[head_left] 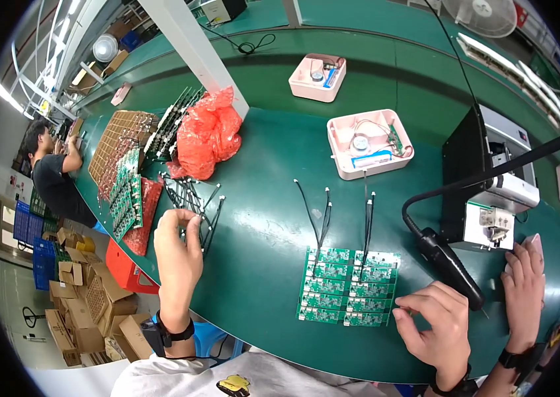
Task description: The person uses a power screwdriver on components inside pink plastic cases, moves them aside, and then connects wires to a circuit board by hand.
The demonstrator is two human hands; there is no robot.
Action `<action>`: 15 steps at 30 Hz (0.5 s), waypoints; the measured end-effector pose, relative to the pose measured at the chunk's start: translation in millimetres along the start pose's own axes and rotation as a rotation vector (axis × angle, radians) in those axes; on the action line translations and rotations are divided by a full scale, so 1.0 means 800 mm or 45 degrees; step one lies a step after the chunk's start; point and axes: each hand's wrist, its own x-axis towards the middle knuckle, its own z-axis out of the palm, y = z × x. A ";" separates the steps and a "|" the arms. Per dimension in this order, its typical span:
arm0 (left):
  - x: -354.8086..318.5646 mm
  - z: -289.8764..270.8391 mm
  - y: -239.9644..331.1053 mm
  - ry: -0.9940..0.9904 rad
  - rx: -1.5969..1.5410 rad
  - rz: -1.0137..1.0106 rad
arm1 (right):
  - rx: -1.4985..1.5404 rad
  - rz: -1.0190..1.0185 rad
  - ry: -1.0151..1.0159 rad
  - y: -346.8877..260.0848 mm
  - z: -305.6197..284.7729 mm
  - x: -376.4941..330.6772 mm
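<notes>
My left hand [178,255] reaches into a loose pile of black cables [208,221] with small white connectors, and its thumb and forefinger pinch at a cable there. On the green table in front of me lies a panel of green circuit boards [348,288] in two columns. Two bunches of black cables [323,225] lie across the top of the panel. My right hand [435,324] is beside the panel's right edge, fingers curled, thumb and forefinger tips nearly together; whatever is between them is too small to make out.
Pink housings [370,144] with parts inside stand farther back. Right are a black-handled tool [452,268], a black machine [491,178] and another person's hand [523,281]. Left are a red plastic bag [208,132] and stacked circuit boards [126,198]. A person [61,169] sits far left.
</notes>
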 end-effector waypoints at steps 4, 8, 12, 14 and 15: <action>0.003 -0.025 0.050 -0.041 -0.551 0.095 | 0.168 0.050 -0.047 -0.016 0.010 0.005; 0.000 -0.030 0.124 -0.555 -1.062 0.747 | 0.465 0.089 -0.060 -0.040 0.029 0.018; -0.003 -0.002 0.169 -0.837 -1.285 0.860 | 0.659 0.118 0.058 -0.030 0.048 0.009; 0.011 -0.002 0.174 -0.836 -1.221 0.919 | 0.703 0.178 0.146 -0.014 0.050 -0.001; 0.021 -0.002 0.177 -0.850 -1.158 0.950 | 0.694 0.163 0.162 -0.010 0.046 -0.001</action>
